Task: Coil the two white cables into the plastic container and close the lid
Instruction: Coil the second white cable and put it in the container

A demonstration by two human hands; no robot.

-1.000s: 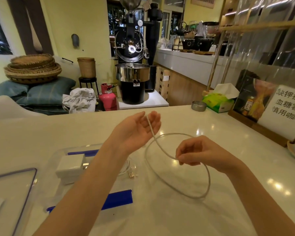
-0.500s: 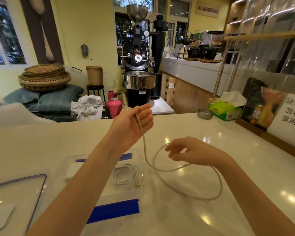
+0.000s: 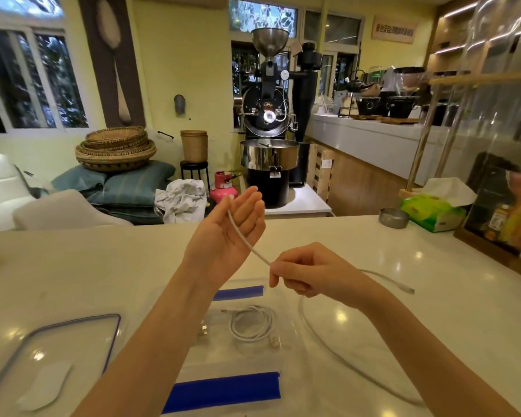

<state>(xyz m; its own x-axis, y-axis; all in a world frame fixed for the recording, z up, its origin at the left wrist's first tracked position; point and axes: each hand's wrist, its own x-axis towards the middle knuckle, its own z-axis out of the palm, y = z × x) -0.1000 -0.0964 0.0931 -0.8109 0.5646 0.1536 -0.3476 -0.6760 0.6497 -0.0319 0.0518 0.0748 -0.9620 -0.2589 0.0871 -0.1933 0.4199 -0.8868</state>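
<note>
A long white cable (image 3: 322, 341) runs across the palm of my raised left hand (image 3: 229, 233), held there under the thumb. My right hand (image 3: 307, 273) pinches it a little lower down. From there it loops over the counter, its plug end in the air to the right. A second white cable (image 3: 251, 325) lies coiled inside the clear plastic container (image 3: 232, 365), which has blue clips on its near and far sides. The clear lid (image 3: 57, 350) with a purple rim lies flat to the container's left.
A white counter (image 3: 433, 326) carries everything. At its far right stand a small metal dish (image 3: 393, 217), a green tissue box (image 3: 432, 212) and a framed sign (image 3: 506, 218). Beyond the counter's far edge are a coffee roaster and chairs.
The view has tilted upward. My left hand rose with the cable; my right hand slid along it and closed on it, straightening the stretch between both hands. The loop on the counter opened out.
</note>
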